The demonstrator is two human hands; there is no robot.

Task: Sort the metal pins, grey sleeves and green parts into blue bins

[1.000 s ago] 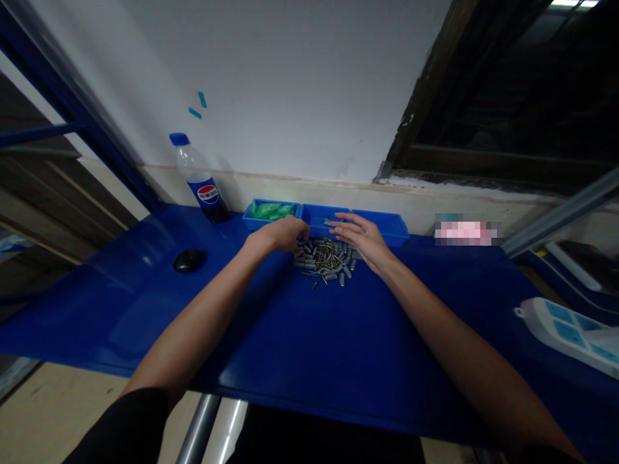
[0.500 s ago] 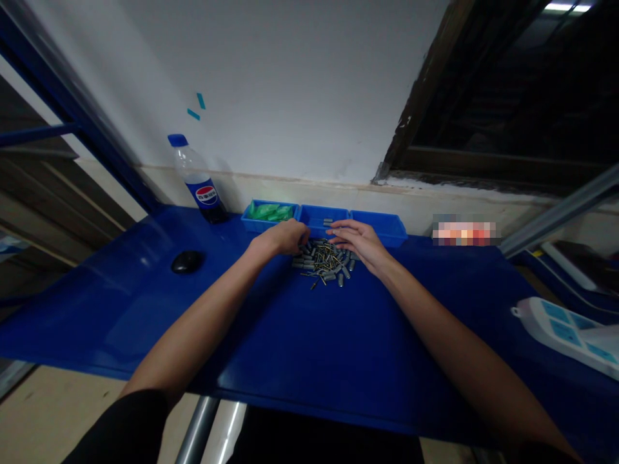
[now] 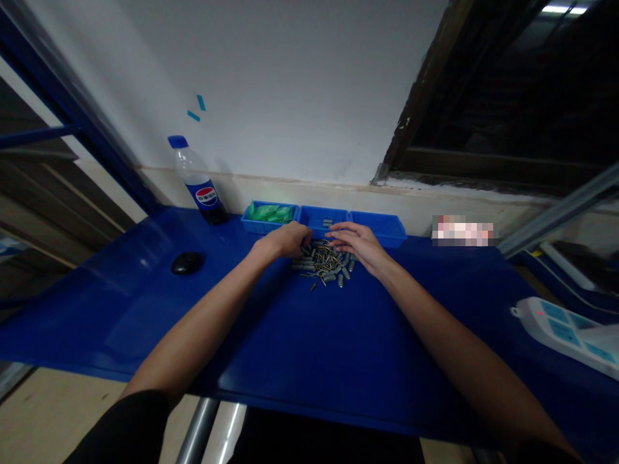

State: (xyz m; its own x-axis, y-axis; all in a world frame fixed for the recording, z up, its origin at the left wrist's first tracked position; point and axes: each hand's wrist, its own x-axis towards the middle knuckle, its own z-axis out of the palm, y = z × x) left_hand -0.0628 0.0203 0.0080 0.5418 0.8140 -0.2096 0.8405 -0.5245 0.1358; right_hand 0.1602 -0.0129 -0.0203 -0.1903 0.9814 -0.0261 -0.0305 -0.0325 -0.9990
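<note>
On the blue table lies a pile of small metal parts, made up of grey cylinders and thin brass-coloured pins or screws. At its left edge is my left hand, with thumb and fingers curled down together; what is between the fingertips is too small to make out. My right hand hovers at the right side of the pile, fingers stretched out and a little apart. Just behind the hands, the middle blue bin has a few small grey cylinders in it.
A left blue bin holds green plastic, and a right blue bin adjoins the middle one. A cola bottle and a black computer mouse stand to the left. Far right lies a white power strip.
My left hand has shifted slightly down and to the right at the pile's edge. My right hand stays nearly where it was. A red light now shows on the power strip.
</note>
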